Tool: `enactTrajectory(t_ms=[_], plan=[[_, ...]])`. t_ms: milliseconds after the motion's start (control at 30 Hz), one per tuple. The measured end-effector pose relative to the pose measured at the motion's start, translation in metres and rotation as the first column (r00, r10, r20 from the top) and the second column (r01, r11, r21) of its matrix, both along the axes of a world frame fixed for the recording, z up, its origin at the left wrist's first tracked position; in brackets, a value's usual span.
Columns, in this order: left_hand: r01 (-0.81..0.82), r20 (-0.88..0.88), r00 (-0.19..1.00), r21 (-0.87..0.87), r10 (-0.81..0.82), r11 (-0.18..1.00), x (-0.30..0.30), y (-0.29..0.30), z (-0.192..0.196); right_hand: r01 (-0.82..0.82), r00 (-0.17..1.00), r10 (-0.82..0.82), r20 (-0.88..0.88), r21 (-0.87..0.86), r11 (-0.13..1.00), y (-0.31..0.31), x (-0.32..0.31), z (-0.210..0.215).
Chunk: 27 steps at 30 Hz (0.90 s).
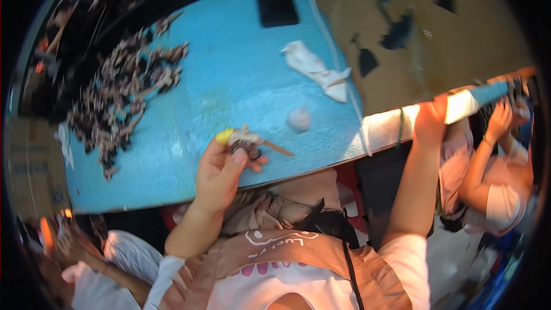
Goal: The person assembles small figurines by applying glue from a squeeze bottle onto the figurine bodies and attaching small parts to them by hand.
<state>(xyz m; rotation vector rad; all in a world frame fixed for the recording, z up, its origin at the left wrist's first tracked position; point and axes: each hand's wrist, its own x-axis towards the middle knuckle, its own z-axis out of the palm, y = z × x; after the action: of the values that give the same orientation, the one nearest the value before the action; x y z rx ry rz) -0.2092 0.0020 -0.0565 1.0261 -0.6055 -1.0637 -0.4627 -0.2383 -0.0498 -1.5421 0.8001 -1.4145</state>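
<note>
Piece (247,138): dark and pale, brown strip (278,148) jutting right — held over the blue table (241,63), near its front edge.
Left hand (221,169): thumb and fingers pinching the piece; yellow cover (224,136) on one fingertip.
Right hand (430,117): beside the cardboard (413,40) — blurred, cannot tell its grip.
Pile (123,83): small dark and tan parts, table's left.
</note>
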Motion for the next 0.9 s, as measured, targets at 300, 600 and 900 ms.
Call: enactTrajectory(t_ms=[300, 600, 900], plan=[[0.239, -0.134, 0.962, -0.014, -0.239, 0.971, -0.017, -0.005, 0.023, -0.449, 0.885, 0.357, 0.299, 0.345, 0.824, 0.160, 0.055, 0.029], [0.258, 0.242, 0.934, 0.044, -0.261, 0.965, -0.014, 0.011, 0.018, -0.382, 0.908, 0.370, -0.195, -0.026, 0.924, 0.150, 0.091, 0.029], [0.177, 0.604, 0.788, -0.036, -0.119, 0.984, -0.004, 0.006, 0.014, -0.386, 0.885, 0.362, -0.294, -0.027, 0.922, 0.146, 0.091, 0.030]])
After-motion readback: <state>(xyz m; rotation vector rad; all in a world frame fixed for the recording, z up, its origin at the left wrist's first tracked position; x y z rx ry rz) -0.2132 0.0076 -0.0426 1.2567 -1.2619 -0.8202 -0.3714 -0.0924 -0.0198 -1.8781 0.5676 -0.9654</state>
